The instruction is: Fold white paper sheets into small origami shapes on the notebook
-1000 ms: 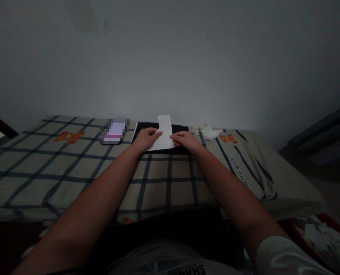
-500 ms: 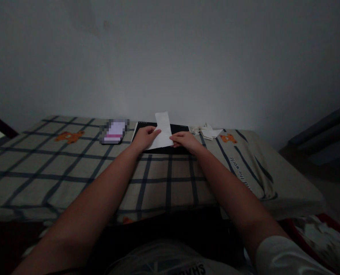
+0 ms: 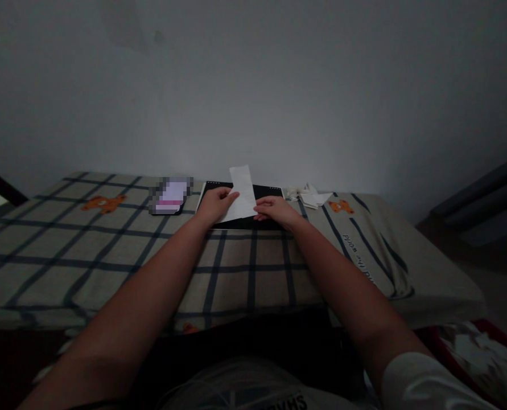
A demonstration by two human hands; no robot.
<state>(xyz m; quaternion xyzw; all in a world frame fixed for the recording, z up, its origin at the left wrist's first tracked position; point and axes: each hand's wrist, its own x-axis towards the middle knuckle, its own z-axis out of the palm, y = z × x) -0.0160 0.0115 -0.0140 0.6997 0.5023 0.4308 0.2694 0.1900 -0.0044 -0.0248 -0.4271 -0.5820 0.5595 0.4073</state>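
Observation:
A folded sheet of white paper [image 3: 243, 191] is held between my two hands over a flat black board [image 3: 274, 193] with pale edges. My left hand [image 3: 214, 205] grips the paper's left side, its thumb lying on top and the other fingers partly hidden. At the right edge, my right hand [image 3: 276, 210] pinches the paper between thumb and fingers. One narrow part of the sheet points away toward the wall, and a wider part spreads toward my left hand.
A phone [image 3: 170, 196] with a lit, blurred screen lies left of the board. Folded white paper pieces [image 3: 313, 196] rest to the right. A checked cloth [image 3: 236, 267] covers the table, against a grey wall [image 3: 253, 85]. At lower right stands a red container [image 3: 492, 327] with crumpled white stuff.
The paper has tilted and shifted slightly to the left. My right fingers have moved a little along its right edge; my left hand has barely moved.

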